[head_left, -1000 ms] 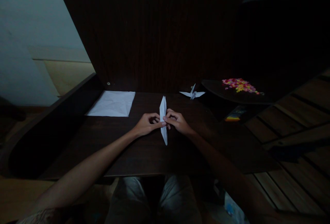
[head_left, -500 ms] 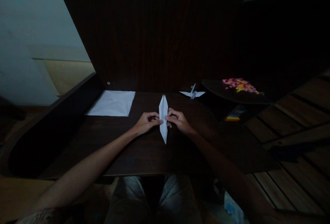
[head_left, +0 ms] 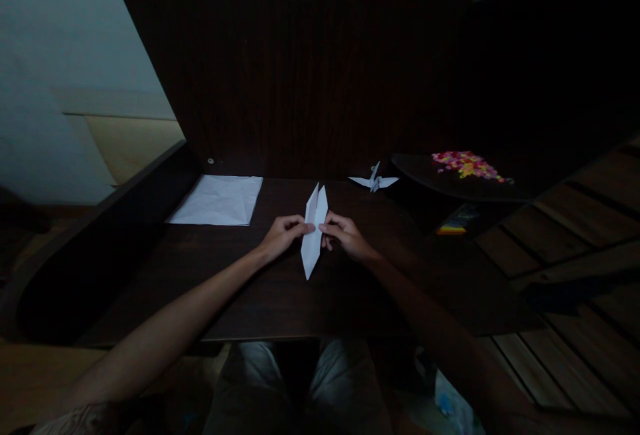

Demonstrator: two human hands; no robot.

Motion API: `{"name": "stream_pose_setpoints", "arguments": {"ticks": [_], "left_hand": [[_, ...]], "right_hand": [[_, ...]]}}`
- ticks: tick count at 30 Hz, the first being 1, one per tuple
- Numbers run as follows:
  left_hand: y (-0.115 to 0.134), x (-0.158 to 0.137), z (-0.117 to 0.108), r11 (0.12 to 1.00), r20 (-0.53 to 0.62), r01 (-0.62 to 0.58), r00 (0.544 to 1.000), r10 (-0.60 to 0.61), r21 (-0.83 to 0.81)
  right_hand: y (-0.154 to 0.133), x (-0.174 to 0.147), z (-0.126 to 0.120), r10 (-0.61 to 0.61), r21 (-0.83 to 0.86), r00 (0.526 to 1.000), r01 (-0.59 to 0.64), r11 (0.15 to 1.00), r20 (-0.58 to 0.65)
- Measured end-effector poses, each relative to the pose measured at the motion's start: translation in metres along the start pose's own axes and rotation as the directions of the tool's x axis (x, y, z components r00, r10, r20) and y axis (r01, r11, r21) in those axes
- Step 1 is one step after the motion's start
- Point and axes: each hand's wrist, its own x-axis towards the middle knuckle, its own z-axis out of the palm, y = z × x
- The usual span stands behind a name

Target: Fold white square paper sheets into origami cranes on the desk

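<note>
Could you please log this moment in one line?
left hand: holds folded paper | right hand: holds folded paper | nearby: paper crane, white paper

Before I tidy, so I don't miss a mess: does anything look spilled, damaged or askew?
Possibly the colourful bits on the right-hand shelf: they lie scattered, as if spilled, though perhaps decorative. Otherwise nothing stands out; the folded paper in both hands shows no visible tear.

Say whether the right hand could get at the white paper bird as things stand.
Probably yes: nothing visible stands between the right hand and the paper bird, farther back on the desk and slightly to the right. It would likely have to let go of the folded paper first.
</note>
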Motion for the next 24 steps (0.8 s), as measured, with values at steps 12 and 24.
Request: {"name": "stream_pose_setpoints", "arguments": {"ticks": [12,24], "left_hand": [[-0.01,0.005,0.0,0.967,-0.023,0.041,0.999,-0.049,-0.253],[-0.001,-0.002,0.006,0.896,0.278,0.211,0.955,-0.104,-0.391]], "right_hand": [[0.001,0.002,-0.002,-0.038,0.045,0.998,0.041,0.998,-0.059],[0.012,0.005,-0.005,-0.028,0.073,0.999,0.03,0.997,-0.028]]}}
